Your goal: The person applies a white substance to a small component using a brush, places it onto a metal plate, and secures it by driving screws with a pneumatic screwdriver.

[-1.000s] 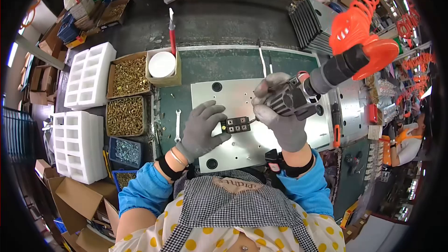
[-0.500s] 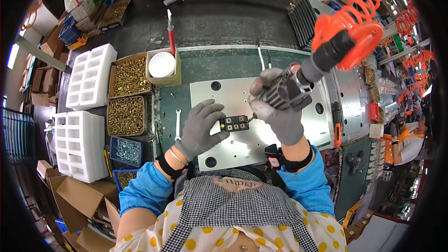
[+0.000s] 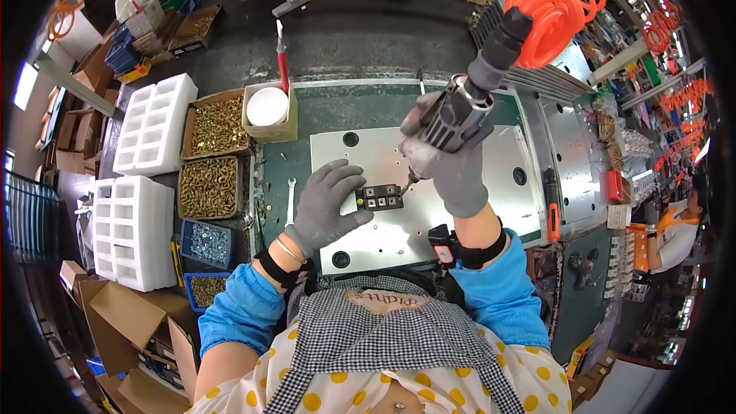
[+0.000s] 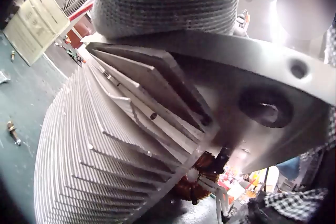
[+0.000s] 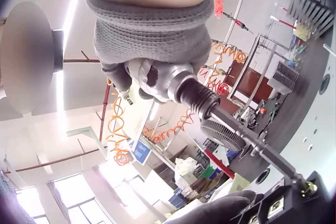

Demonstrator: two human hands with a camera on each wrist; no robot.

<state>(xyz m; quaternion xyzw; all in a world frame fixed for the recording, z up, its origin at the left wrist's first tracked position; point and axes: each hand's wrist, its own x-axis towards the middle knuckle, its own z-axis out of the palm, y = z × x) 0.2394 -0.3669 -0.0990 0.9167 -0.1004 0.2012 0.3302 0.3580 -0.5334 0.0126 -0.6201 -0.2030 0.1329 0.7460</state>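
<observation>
My gloved left hand [image 3: 328, 201] lies on a silvery metal plate [image 3: 437, 238], its thumb and forefinger on either side of the left end of a black terminal block [image 3: 383, 197]. My gloved right hand [image 3: 452, 161] grips a power screwdriver [image 3: 452, 119] with an orange coiled hose [image 3: 548, 27]. The driver's long bit [image 5: 257, 142] slants down to a brassy screw [image 5: 308, 188] at the block's right end. In the left wrist view, the grey fins of a heat sink [image 4: 105, 161] stand under the plate.
Left of the plate are boxes of brass screws [image 3: 207, 188], a blue tray of small metal parts [image 3: 207, 244] and white foam trays [image 3: 134, 234]. A wrench [image 3: 290, 201] lies beside the plate. An orange-handled screwdriver [image 3: 553, 215] lies on the right. A person [image 3: 675, 230] is farther right.
My right hand and the driver have shifted left and the driver has tipped more upright, its bit staying at the block's right end. The left hand keeps its place around the block's left end.
</observation>
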